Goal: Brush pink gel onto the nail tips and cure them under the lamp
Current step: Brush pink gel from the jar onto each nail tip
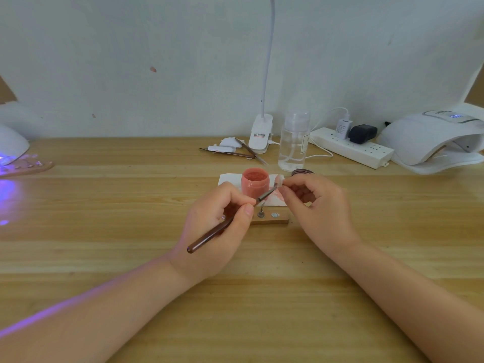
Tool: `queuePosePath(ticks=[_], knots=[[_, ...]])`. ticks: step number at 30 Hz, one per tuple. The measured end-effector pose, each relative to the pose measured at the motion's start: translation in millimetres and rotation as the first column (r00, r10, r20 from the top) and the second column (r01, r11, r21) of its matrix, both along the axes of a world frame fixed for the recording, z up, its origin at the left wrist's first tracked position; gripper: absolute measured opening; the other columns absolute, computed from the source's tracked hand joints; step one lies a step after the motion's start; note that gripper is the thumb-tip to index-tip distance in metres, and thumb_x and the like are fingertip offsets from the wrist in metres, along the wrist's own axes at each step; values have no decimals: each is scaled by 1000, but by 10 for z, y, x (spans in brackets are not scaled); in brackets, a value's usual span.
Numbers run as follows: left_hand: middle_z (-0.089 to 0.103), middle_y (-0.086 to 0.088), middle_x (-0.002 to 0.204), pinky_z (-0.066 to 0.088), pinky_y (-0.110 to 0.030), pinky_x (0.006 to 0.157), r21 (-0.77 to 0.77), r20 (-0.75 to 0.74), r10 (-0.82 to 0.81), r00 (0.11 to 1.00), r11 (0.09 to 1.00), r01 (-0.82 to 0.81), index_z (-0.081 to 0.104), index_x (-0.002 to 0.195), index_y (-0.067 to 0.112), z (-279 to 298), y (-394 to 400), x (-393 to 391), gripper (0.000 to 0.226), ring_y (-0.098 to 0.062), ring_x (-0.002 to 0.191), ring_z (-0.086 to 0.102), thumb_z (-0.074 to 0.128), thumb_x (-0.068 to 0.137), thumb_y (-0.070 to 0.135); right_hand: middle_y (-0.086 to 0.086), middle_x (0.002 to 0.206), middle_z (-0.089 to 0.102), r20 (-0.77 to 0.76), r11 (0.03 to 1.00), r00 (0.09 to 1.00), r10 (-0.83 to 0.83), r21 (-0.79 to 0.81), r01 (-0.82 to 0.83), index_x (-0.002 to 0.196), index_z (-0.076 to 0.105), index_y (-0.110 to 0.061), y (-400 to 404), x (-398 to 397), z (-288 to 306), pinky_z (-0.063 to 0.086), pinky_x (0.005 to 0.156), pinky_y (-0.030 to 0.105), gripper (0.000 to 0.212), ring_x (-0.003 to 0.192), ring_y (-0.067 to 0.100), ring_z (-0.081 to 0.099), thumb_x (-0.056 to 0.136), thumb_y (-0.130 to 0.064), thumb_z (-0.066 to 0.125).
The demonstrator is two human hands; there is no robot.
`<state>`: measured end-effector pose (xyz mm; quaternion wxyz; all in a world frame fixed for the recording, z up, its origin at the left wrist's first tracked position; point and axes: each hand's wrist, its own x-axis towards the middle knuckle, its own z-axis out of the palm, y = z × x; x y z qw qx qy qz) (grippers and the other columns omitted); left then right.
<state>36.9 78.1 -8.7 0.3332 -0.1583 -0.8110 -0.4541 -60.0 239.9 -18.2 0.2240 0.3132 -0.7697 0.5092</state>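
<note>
Left hand (220, 221) grips gel brush (225, 226) pen-style, bristles meeting the nail tip (279, 182) pinched in right hand (311, 203) beside open pink gel jar (255, 182), close for reloading.

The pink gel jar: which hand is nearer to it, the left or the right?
The left. The left hand holds the brush right beside the pink gel jar, its fingers nearly touching it. The right hand is further to the jar's right, pinching something small.

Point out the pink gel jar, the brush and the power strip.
pink gel jar (255, 185): head view, front wall.
brush (209, 235): head view, dark handle.
power strip (352, 149): head view, top face.
</note>
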Motion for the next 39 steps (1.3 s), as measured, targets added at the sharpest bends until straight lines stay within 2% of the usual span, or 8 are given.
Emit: queuePosePath(ticks=[5, 9, 13, 19, 30, 33, 36, 39], knots=[[53, 10, 63, 36, -9, 58, 3, -52, -4, 999, 1000, 4, 54, 82, 26, 5, -11, 12, 7, 0, 58, 49, 49, 86, 23, -11, 76, 66, 47, 1000, 999, -10, -21, 11, 85, 65, -34, 7, -9, 7, 49, 63, 18, 23, 69, 5, 59, 84, -11, 70], [63, 23, 75, 38, -3, 63, 51, -36, 43, 998, 998, -41, 57, 87, 30, 29, 32, 10, 9, 7, 66, 57, 58, 88, 22, -14, 79, 66, 57, 1000, 998, -8, -20, 9, 85, 65, -36, 5, -3, 19, 51, 65, 22, 24, 72, 5, 60, 83, -12, 70], [64, 29, 78, 39, -3, 65, 60, -20, 61, 998, 996, -60, 61, 93, 30, 33, 65, -3, 17, 10, 69, 58, 61, 84, 15, -12, 79, 67, 39, 1000, 999, -11, -10, 12, 86, 67, -33, 1, 5, 13, 50, 65, 24, 21, 72, 5, 60, 82, -12, 71], [63, 23, 76, 40, -4, 69, 17, -37, 90, 995, 996, -90, 63, 92, 27, 29, 71, -6, 18, 10, 75, 59, 63, 83, 12, -7, 76, 66, 7, 1000, 1000, -29, -5, 29, 86, 70, -25, -7, 1, -6, 50, 62, 26, 15, 69, 6, 59, 81, -11, 72], [60, 9, 71, 39, -7, 64, -15, -17, 73, 997, 997, -73, 65, 81, 10, 30, 51, 15, 7, 1, 66, 55, 60, 81, 6, -8, 75, 66, -36, 998, 998, -51, 29, 52, 86, 72, -21, -3, -9, -21, 43, 59, 9, 11, 70, 4, 58, 82, -11, 72], [60, 5, 69, 40, -9, 63, -18, -33, 37, 999, 999, -37, 64, 79, 10, 28, 36, 27, 7, -6, 65, 55, 59, 82, 15, -9, 76, 65, -18, 998, 999, -52, 25, 52, 85, 72, -22, -1, -10, -20, 41, 59, 6, 12, 71, 4, 58, 82, -11, 72], [58, 11, 67, 39, -8, 61, 20, -47, 32, 998, 999, -31, 60, 81, 21, 34, 36, 38, 7, -1, 62, 53, 53, 82, 22, -8, 75, 66, -1, 999, 999, -50, 15, 50, 85, 70, -25, 3, -6, -12, 43, 60, 8, 14, 70, 5, 59, 82, -11, 72], [62, 22, 72, 38, -5, 61, 53, -35, 68, 997, 996, -66, 59, 85, 25, 45, 54, 29, 6, 4, 63, 55, 58, 86, 19, -9, 77, 66, 3, 999, 999, -42, 13, 42, 86, 70, -27, 2, 6, -2, 48, 61, 15, 16, 71, 5, 59, 82, -11, 72]])
